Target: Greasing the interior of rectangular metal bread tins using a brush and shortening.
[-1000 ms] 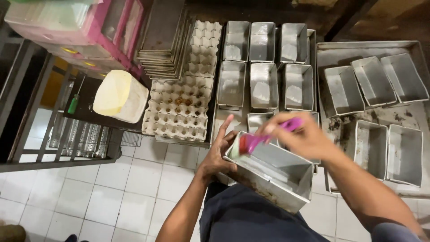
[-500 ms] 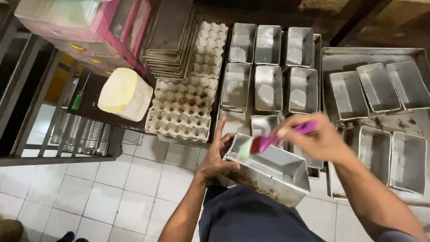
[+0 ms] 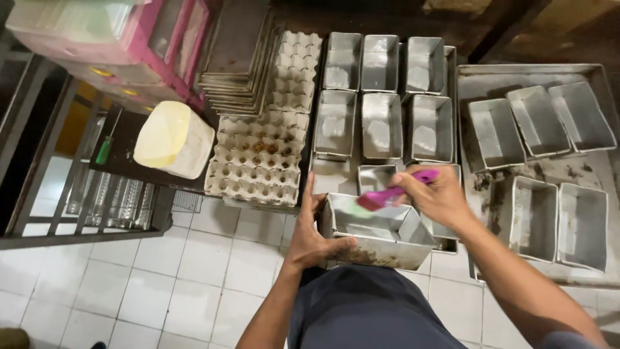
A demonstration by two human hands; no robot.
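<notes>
Between my fingers point(image 3: 336, 244) on the left hand point(image 3: 314, 239), clamped, sits the near end of a metal loaf tin point(image 3: 381, 232), held tilted in front of my body. Over that tin, my right hand point(image 3: 439, 197) is closed on a pink brush point(image 3: 397, 191), bristles inside it. Beyond the tin, more tins point(image 3: 382, 97) stand in rows; left of it lie egg trays point(image 3: 258, 158).

The held loaf tin point(image 3: 378, 231) sat at centre. At twelve o'clock, tins point(image 3: 381, 90) stood in rows. Egg trays point(image 3: 258, 155) lay at ten o'clock, a tub point(image 3: 173, 139) beyond them. At three o'clock, a tray point(image 3: 549, 168) carried five tins.
</notes>
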